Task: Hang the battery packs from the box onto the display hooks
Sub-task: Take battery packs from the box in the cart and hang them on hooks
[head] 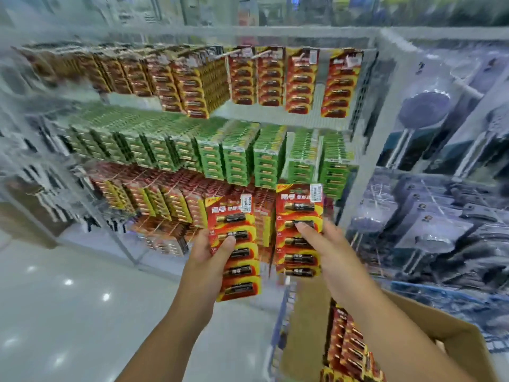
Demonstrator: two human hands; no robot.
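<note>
My left hand [210,253] grips a red battery pack [237,271] by its left edge, thumb across its front. My right hand [326,244] holds a second red battery pack [298,210] upright, fingers over its middle. Both packs are in front of the lower rows of the display. A cardboard box [311,326] at the lower right holds more red battery packs [347,348] standing on edge. The display hooks [237,52] on the top row carry red packs, with a gap [319,89] between the two rightmost columns.
Green packs [237,158] fill the middle row and red and yellow packs [154,194] the lower rows. A white shelf post [369,150] borders the display on the right, with packaged shower heads [424,111] beyond. Glossy white floor [68,299] lies at left.
</note>
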